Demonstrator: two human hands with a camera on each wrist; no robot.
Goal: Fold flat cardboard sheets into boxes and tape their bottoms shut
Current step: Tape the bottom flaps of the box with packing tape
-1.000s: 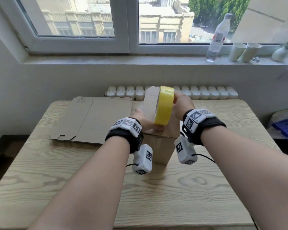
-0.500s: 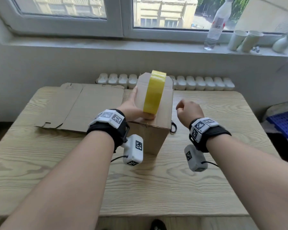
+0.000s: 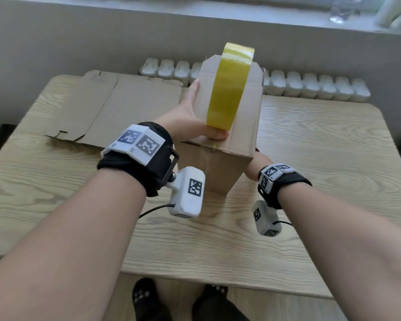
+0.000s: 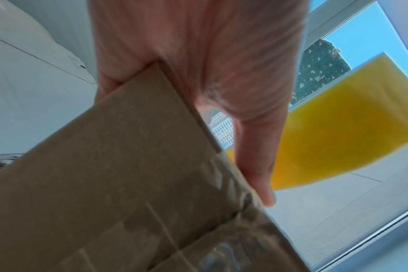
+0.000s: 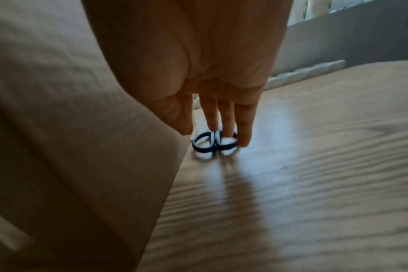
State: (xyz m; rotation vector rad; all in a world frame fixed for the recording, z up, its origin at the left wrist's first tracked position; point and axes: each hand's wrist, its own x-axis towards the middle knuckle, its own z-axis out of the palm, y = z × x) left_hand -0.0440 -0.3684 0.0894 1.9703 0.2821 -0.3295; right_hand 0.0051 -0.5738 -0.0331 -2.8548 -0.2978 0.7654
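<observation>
A folded cardboard box (image 3: 242, 117) stands upright mid-table. A yellow tape roll (image 3: 228, 89) stands on edge on its top. My left hand (image 3: 188, 117) grips the box's upper left edge, fingers along the side and thumb (image 4: 256, 156) lying across the top at the foot of the tape roll (image 4: 338, 119). My right hand (image 3: 255, 163) is low beside the box's right wall (image 5: 70, 128). Its straight fingers (image 5: 227, 114) reach down and touch the dark blue handle loops of scissors (image 5: 213, 144) lying on the table. The scissor blades are hidden.
A flat cardboard sheet (image 3: 125, 105) lies on the wooden table (image 3: 322, 147) left of the box. A white radiator (image 3: 310, 86) runs behind the table's far edge. A bottle (image 3: 340, 10) stands on the window sill. My feet (image 3: 148, 297) show below the near edge.
My right hand left the tape roll and dropped down the box's right side to the scissors. The left hand kept its hold on the box. My view tilted downward.
</observation>
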